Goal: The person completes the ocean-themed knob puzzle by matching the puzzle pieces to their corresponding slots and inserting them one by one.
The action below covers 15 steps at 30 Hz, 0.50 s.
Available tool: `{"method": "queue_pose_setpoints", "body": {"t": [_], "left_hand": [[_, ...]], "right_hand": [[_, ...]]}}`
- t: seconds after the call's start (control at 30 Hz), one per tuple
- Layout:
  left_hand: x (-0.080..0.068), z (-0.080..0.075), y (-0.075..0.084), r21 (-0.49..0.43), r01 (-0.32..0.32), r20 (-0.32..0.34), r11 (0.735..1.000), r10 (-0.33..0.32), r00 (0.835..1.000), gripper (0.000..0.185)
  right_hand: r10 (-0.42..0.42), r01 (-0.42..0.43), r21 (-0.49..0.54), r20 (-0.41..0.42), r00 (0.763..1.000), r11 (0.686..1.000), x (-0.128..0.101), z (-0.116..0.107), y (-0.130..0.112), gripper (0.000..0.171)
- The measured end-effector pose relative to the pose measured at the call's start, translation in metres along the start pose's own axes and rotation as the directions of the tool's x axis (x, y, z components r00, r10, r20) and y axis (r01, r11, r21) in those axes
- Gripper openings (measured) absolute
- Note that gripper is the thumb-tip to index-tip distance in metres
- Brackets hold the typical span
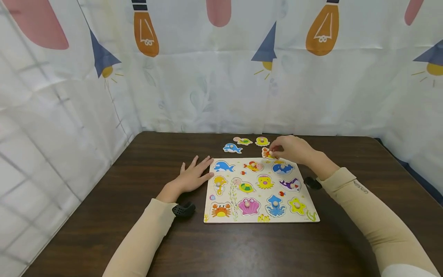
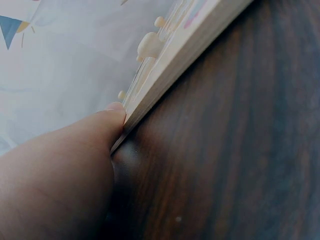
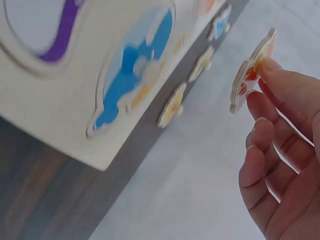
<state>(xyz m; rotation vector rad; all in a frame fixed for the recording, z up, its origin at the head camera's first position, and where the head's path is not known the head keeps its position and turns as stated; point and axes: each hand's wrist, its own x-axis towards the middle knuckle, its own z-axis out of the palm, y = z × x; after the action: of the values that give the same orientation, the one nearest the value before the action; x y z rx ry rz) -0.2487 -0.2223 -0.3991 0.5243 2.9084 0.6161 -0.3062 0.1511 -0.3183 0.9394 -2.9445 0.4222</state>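
Note:
My right hand (image 1: 292,149) pinches a knobbed wooden crab puzzle piece (image 1: 267,153) between thumb and fingertips, just past the back edge of the puzzle board (image 1: 242,221). In the right wrist view the crab piece (image 3: 252,72) is held up on its edge, raised off the table. Fingers of my left hand (image 1: 192,177) are spread, with the fingertips and thumb at the board's left edge. The left wrist view shows the thumb (image 2: 117,115) against that edge. At the board's front left is a printed crab (image 1: 220,210) without a knob.
Behind the board lie a turtle piece (image 1: 243,141), a yellow octopus piece (image 1: 262,141) and a blue whale piece (image 1: 232,148). Knobbed pieces such as the pink shell (image 1: 248,206) and blue squid (image 1: 275,206) sit in the board. A patterned curtain (image 1: 214,96) hangs behind the dark wooden table (image 1: 155,144).

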Motion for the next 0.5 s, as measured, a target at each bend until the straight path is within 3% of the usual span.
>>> {"method": "queue_pose_setpoints", "body": {"t": [0.27,0.5], "left_hand": [[-0.002,0.000,0.001,0.001,0.012,-0.003,1.000,-0.012,1.000,0.069],[-0.002,-0.002,0.003,-0.005,0.002,0.002,1.000,-0.002,1.000,0.069]], "right_hand": [[-0.104,0.104,-0.021,0.017,0.994,0.994,-0.009,0.008,-0.023,0.012],[-0.138,0.139,-0.015,0.037,0.990,0.990,-0.011,0.012,-0.038,0.010]]}}
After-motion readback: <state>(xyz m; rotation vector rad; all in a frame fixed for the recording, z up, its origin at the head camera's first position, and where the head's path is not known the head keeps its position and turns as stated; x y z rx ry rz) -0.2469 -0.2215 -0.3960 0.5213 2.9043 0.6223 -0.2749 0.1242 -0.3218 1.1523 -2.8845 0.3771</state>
